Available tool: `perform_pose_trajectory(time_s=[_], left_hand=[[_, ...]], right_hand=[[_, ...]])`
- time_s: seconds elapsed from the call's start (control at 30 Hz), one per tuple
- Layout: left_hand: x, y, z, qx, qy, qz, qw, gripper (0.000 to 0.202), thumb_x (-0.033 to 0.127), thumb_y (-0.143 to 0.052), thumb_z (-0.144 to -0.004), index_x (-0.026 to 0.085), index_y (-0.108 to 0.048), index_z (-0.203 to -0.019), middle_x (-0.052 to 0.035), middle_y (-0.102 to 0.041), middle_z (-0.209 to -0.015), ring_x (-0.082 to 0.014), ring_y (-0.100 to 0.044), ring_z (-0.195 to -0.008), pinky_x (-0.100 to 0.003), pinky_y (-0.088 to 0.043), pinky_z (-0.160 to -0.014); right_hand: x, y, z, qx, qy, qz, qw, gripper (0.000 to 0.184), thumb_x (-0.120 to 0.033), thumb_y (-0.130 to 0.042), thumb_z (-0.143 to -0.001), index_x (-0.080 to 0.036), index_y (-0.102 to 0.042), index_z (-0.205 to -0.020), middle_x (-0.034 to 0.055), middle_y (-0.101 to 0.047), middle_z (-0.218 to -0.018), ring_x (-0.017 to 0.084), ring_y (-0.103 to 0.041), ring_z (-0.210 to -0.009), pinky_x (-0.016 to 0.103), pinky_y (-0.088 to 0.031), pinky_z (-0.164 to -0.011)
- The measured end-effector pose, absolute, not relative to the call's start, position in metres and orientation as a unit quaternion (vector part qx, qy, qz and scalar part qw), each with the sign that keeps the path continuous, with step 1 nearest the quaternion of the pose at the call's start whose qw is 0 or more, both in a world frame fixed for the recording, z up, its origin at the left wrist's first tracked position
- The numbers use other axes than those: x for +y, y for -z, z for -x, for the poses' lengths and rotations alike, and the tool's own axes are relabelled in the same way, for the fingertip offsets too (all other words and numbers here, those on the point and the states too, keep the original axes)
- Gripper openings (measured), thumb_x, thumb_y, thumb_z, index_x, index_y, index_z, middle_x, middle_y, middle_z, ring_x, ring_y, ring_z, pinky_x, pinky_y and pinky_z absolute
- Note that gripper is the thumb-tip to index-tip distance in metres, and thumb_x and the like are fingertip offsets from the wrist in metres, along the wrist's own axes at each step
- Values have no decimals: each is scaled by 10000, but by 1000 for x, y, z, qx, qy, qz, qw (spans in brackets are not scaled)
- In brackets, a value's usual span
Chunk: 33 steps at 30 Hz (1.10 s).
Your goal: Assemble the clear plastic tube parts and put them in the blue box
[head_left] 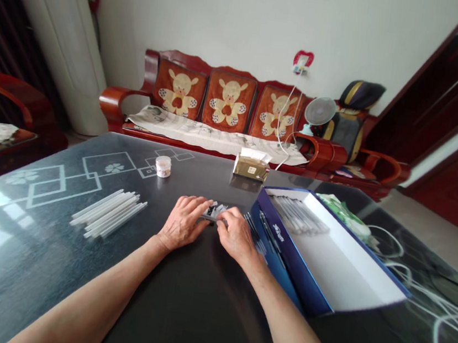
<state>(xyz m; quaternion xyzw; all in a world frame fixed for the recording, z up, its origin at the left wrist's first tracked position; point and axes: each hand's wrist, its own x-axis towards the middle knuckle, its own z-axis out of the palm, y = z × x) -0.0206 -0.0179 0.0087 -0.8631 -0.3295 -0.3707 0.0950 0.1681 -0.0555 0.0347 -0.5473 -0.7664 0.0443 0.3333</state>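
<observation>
My left hand (183, 222) and my right hand (236, 235) rest close together on the dark glass table (178, 310). Their fingers are closed around a small bundle of short grey and white pieces (214, 211) lying between them. A pile of several white tubes (107, 213) lies to the left of my left hand. Just right of my right hand stands a blue box with a white inside (338, 263), holding several clear pen-like sticks (299, 214) at its far end. Dark thin sticks (252, 225) lie along the box's near left side.
A small white jar (163, 166) stands at the table's back. A brown packet (251, 165) sits behind the box, and a green-printed bag (343, 212) lies beyond it. A red wooden sofa (228, 110) with a small fan (318, 113) stands against the wall.
</observation>
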Motion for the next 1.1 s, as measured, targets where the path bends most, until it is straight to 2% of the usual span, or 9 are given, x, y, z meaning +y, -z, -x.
perform_pose_trajectory(time_s=[0.1,0.27,0.33,0.5,0.7,0.87,0.97,1.03,1.1], left_hand=[[-17,-9,23,-367,442,811,111,554,336,-510,-890,153,-371,-1394,-165,-479,-1369,-303,-445,-1256,-469,-364,-1035],[-8,1,25,-409,469,774,118,458,263,-453,-910,156,-415,-1354,-165,-538,-1283,-281,-508,-1193,-444,-411,-994],[-5,5,25,-408,465,777,117,397,240,-439,-914,165,-472,-1303,-148,-578,-1222,-265,-552,-1121,-427,-438,-958],[-2,10,25,-408,460,780,116,298,204,-426,-918,185,-558,-1185,-109,-629,-1118,-232,-595,-1004,-396,-468,-906],[-1,11,25,-415,448,785,108,266,190,-431,-917,177,-592,-1129,-93,-643,-1068,-221,-588,-955,-374,-481,-883],[-3,9,24,-425,443,784,88,268,207,-417,-925,188,-617,-1102,-89,-650,-1045,-217,-583,-933,-361,-497,-854],[-3,9,24,-436,442,780,78,275,211,-412,-926,192,-631,-1091,-86,-654,-1029,-212,-583,-922,-350,-504,-841],[-2,10,24,-449,442,773,75,283,209,-408,-923,195,-638,-1088,-84,-655,-1023,-208,-581,-915,-345,-508,-832],[0,12,25,-473,444,758,75,297,200,-400,-916,197,-640,-1091,-85,-653,-1030,-209,-579,-920,-347,-511,-829]], right_hand=[[-58,-54,-193,-747,-4,572,339,168,-167,-530,-819,-189,-688,-869,76,-600,-913,190,-603,-846,298,-479,-803],[-60,-82,-276,-673,76,638,367,209,-257,-532,-805,-203,-718,-884,63,-630,-888,179,-612,-786,287,-473,-764],[-58,-84,-315,-619,92,706,332,243,-288,-534,-797,-198,-728,-912,68,-658,-898,185,-624,-785,287,-468,-759],[-49,-73,-395,-485,75,858,153,288,-268,-493,-811,-218,-754,-920,87,-718,-943,231,-658,-846,305,-462,-736],[-32,-66,-420,-448,57,886,102,262,-212,-517,-770,-187,-771,-827,154,-718,-904,294,-666,-834,361,-460,-701],[-14,-64,-415,-454,43,886,82,274,-201,-505,-786,-175,-770,-854,175,-703,-943,308,-657,-885,396,-450,-734],[-8,-65,-412,-461,44,883,81,313,-259,-510,-814,-151,-749,-985,202,-677,-1019,312,-648,-909,407,-443,-745],[-7,-70,-406,-474,62,873,98,363,-295,-493,-837,-143,-711,-1085,202,-658,-1078,309,-636,-947,407,-445,-781],[-9,-79,-391,-515,100,838,153,363,-287,-474,-842,-135,-700,-1080,178,-670,-1049,291,-628,-962,389,-449,-825]])
